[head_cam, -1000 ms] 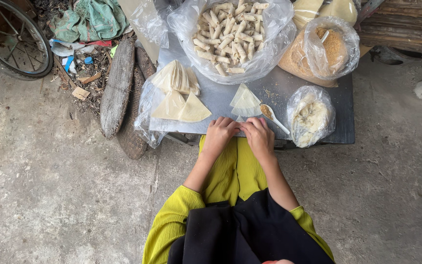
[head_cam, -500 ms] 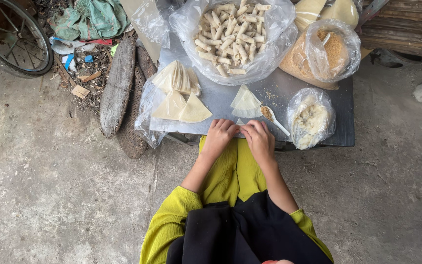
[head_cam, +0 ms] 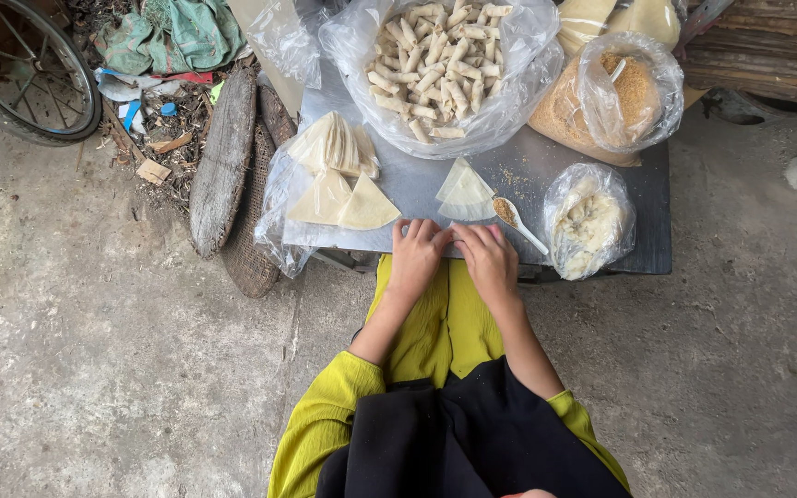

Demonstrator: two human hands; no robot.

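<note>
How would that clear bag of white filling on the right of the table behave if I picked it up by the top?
The bag of white filling would probably sag and change shape, since its thin plastic looks limp and crumpled. It seems fairly heavy for its size, packed with a dense pale lump. Its mouth looks loosely gathered, so tipping might spill it near the spoon.

Outdoor food-prep yard: concrete floor [head_cam: 94, 350], table [head_cam: 652, 212]

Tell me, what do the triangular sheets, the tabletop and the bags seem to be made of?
The triangular sheets look like thin dough wrappers: pale cream, matte, floppy at the edges. The tabletop seems to be sheet metal or a smooth laminate, grey with a dull sheen; which one is unclear. The bags are thin clear plastic film, crinkled and glossy, their contents showing through.
</note>
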